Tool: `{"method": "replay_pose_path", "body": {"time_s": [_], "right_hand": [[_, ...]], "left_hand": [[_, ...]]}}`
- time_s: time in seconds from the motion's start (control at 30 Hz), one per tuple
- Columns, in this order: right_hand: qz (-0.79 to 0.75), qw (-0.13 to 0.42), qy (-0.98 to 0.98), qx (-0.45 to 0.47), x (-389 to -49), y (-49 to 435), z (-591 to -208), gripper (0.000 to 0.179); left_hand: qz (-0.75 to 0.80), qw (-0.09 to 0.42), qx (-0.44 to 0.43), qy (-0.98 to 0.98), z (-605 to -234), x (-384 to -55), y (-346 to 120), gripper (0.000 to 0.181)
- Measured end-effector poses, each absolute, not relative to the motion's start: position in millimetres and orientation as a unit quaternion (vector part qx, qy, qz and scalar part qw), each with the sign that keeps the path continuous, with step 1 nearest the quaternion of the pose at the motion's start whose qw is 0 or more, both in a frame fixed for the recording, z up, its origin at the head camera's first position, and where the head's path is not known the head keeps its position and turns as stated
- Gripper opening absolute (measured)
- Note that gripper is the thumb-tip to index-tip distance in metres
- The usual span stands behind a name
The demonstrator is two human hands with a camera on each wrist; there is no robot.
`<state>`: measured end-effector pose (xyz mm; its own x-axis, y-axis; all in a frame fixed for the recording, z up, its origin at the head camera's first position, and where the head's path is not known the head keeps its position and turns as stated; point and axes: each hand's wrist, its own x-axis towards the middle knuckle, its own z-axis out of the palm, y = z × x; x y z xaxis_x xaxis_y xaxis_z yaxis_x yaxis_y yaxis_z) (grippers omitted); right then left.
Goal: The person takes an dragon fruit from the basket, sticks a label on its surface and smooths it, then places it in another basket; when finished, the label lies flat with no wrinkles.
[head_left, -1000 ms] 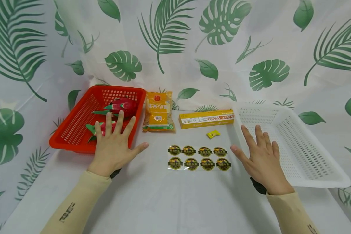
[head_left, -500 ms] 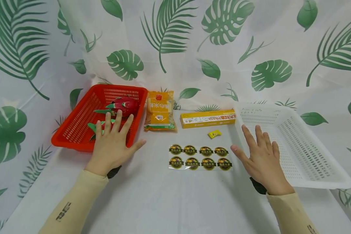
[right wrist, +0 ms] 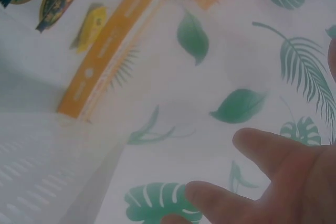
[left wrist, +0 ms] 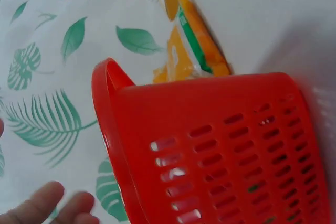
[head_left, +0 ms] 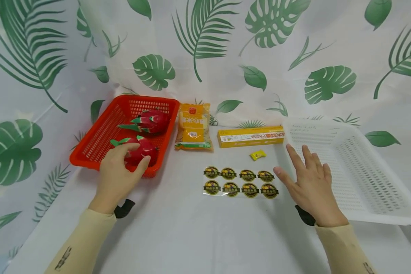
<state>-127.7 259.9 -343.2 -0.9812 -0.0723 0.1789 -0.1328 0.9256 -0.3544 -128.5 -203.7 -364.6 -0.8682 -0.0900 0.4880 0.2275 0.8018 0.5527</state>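
Note:
My left hand (head_left: 118,175) is over the near edge of the red basket (head_left: 83,146), its fingers bent and the thumb held apart. Just past its fingertips, a dragon fruit (head_left: 142,150) lies in the basket, partly hidden by the hand. A second dragon fruit (head_left: 154,121) lies farther back in it. In the left wrist view, fingers (left wrist: 42,203) show outside the rim of the basket, with nothing between them. My right hand (head_left: 313,190) is spread palm down and holds nothing. It overlaps the left side of the white basket (head_left: 380,182) in the head view.
A sheet of round stickers (head_left: 239,182) lies on the white table (head_left: 205,236) between the hands. Behind it are a small yellow packet (head_left: 258,155), a long yellow pasta box (head_left: 250,137) and an orange bag (head_left: 193,127). A leaf-print cloth (head_left: 219,49) hangs behind.
My left hand has turned and drawn its fingers in from a flat spread, uncovering more of the near dragon fruit. The right hand keeps its spread pose. The whole view has shifted slightly.

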Motion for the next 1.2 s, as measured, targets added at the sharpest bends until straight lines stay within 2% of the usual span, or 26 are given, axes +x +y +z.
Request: {"method": "replay_pose_path", "body": {"time_s": [0.07,0.17,0.43,0.73,0.93,1.1,1.2], "right_hand": [[0.186,0.082,-0.978,0.055,-129,259,-344,0.082],[0.187,0.081,-0.977,0.059,-132,258,-345,0.082],[0.194,0.081,-0.975,0.073,-140,250,-348,0.083],[0.199,0.074,-0.974,0.081,-149,240,-348,0.085],[0.216,0.079,-0.968,0.104,-154,230,-341,0.083],[0.226,0.079,-0.963,0.120,-160,218,-335,0.083],[0.227,0.078,-0.962,0.130,-164,208,-331,0.084]], "left_hand": [[-0.344,0.284,-0.033,-0.894,-368,-125,-208,0.037],[-0.359,0.295,-0.021,-0.885,-372,-120,-214,0.025],[-0.362,0.255,0.043,-0.896,-384,-112,-224,0.032],[-0.368,0.165,0.107,-0.909,-400,-109,-237,0.054],[-0.516,0.070,0.146,-0.841,-408,-116,-245,0.069],[-0.640,0.024,0.170,-0.749,-411,-120,-251,0.069],[-0.690,0.012,0.171,-0.703,-412,-121,-256,0.060]]}}
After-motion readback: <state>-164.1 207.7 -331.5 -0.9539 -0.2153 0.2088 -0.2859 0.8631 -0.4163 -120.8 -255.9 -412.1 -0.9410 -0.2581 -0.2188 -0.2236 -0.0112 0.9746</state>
